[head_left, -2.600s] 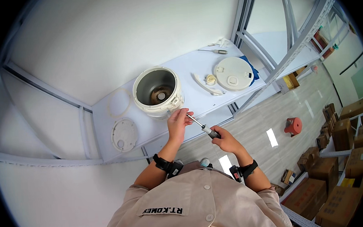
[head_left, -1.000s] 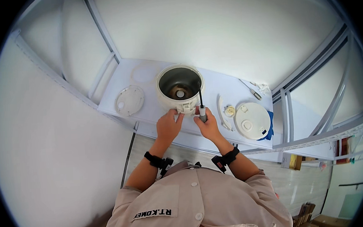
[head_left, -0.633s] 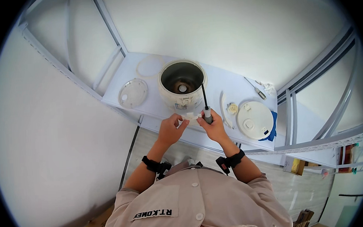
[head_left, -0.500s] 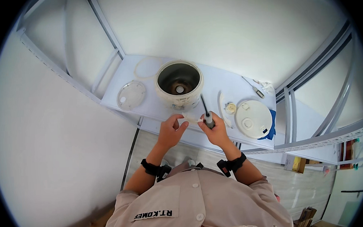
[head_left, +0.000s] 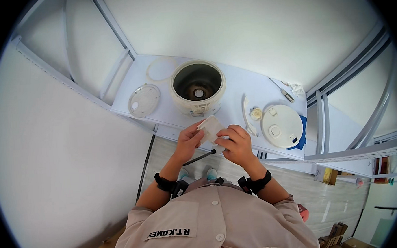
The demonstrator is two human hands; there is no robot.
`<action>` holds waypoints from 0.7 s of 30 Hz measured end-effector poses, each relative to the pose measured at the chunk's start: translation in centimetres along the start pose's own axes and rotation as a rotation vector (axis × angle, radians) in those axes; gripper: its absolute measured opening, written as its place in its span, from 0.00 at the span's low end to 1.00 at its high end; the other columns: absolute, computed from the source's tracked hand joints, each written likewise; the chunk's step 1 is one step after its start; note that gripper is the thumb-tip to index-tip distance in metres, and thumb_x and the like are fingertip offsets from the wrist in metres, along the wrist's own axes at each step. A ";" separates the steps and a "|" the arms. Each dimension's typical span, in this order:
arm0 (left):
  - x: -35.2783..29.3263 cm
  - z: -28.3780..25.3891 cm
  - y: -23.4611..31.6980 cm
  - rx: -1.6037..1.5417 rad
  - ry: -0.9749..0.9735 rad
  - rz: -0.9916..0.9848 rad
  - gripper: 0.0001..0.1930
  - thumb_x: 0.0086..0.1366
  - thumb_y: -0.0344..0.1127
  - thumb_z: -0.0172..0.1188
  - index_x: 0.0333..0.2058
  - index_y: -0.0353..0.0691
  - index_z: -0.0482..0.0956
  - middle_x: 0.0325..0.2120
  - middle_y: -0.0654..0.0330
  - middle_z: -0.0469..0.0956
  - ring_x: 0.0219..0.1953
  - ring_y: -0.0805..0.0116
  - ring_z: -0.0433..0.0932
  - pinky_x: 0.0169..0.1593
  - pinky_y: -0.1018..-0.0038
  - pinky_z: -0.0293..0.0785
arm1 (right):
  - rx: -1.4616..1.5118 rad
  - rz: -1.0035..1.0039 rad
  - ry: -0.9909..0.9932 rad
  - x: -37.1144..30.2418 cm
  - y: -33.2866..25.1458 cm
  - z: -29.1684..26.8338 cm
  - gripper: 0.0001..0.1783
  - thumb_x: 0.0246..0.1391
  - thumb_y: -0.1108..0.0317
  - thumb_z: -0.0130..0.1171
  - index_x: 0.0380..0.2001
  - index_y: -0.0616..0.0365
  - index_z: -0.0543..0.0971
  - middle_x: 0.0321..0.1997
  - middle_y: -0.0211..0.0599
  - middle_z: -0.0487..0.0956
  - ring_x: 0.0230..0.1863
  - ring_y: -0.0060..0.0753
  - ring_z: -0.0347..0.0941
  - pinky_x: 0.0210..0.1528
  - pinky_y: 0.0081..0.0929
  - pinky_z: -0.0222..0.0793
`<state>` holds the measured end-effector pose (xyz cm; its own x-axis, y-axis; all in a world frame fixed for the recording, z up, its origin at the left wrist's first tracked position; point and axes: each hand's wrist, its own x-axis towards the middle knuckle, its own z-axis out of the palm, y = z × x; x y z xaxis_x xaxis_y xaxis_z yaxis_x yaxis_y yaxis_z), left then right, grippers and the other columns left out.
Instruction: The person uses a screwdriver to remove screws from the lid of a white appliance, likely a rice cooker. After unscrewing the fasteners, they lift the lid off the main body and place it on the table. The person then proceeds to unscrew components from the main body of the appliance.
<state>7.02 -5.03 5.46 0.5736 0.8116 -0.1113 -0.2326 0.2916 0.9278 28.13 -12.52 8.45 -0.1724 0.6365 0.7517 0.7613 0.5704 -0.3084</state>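
Observation:
My left hand point(head_left: 190, 140) is closed around the edge of a small whitish plastic cover point(head_left: 210, 127), held up just in front of the shelf. My right hand point(head_left: 238, 143) has its fingertips on the cover's other side. A screwdriver point(head_left: 200, 158) is also in my right hand, its dark shaft pointing down to the left and its handle mostly hidden under the fingers. Beyond my hands stands an open rice cooker body point(head_left: 193, 108) with a dark, stained inside.
Left of the cooker lie a pale ring point(head_left: 149, 72) and a clear-looking round plate point(head_left: 149, 104). To the right are a curved white strip point(head_left: 246, 110), a cream round part point(head_left: 256, 114), a round white lid point(head_left: 279, 119) over blue cloth point(head_left: 303, 134), another screwdriver point(head_left: 287, 95) and crumpled tissue point(head_left: 297, 90).
The plastic cover has been tilted up, showing its broad face. The screwdriver has swung from pointing up and away to pointing down toward me, with my right fingers now on the cover.

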 end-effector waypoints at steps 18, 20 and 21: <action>2.5 -1.3 -1.5 0.877 0.445 0.337 0.15 0.66 0.42 0.75 0.39 0.33 0.87 0.14 0.62 0.70 0.17 0.73 0.67 0.24 0.71 0.65 | 0.367 0.817 0.093 -0.5 3.3 6.4 0.12 0.57 0.71 0.75 0.40 0.61 0.81 0.30 0.34 0.79 0.30 0.27 0.72 0.36 0.29 0.71; 3.1 -1.4 -2.3 0.898 0.479 0.353 0.16 0.66 0.43 0.74 0.38 0.33 0.86 0.14 0.59 0.72 0.16 0.69 0.69 0.24 0.70 0.67 | 0.298 0.753 0.130 -0.6 3.5 7.2 0.12 0.57 0.70 0.75 0.39 0.61 0.81 0.29 0.32 0.77 0.30 0.26 0.71 0.36 0.29 0.70; 3.3 -1.6 -2.5 0.919 0.488 0.360 0.16 0.67 0.44 0.74 0.38 0.34 0.86 0.14 0.58 0.73 0.16 0.68 0.70 0.24 0.69 0.67 | 0.284 0.734 0.140 -0.4 3.4 7.4 0.12 0.57 0.70 0.75 0.39 0.61 0.81 0.28 0.34 0.77 0.29 0.28 0.71 0.36 0.29 0.70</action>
<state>8.26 -2.30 2.21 0.1700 0.9455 0.2777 0.4659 -0.3254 0.8228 26.15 -6.97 2.76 0.4051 0.8404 0.3599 0.4587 0.1537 -0.8752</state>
